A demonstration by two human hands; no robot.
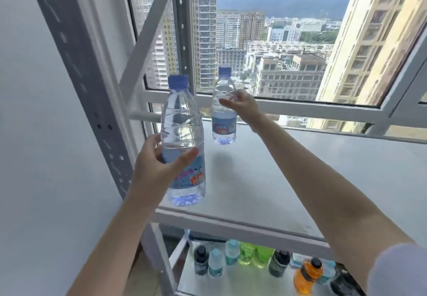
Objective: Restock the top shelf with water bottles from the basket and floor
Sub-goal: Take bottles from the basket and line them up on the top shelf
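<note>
My left hand (159,166) grips a clear water bottle (182,120) with a blue cap and blue label, upright, over the front left corner of the grey top shelf (288,180). My right hand (242,106) holds a second, like water bottle (223,124) by its upper part, upright near the shelf's back left. Its base hangs just above the shelf board, with a shadow below it. No other bottles stand on the top shelf.
The shelf's grey metal upright (92,101) rises on the left by the wall. A window frame (300,108) runs right behind the shelf. On the lower shelf (242,282) stand several drink bottles, dark, green and orange (305,277).
</note>
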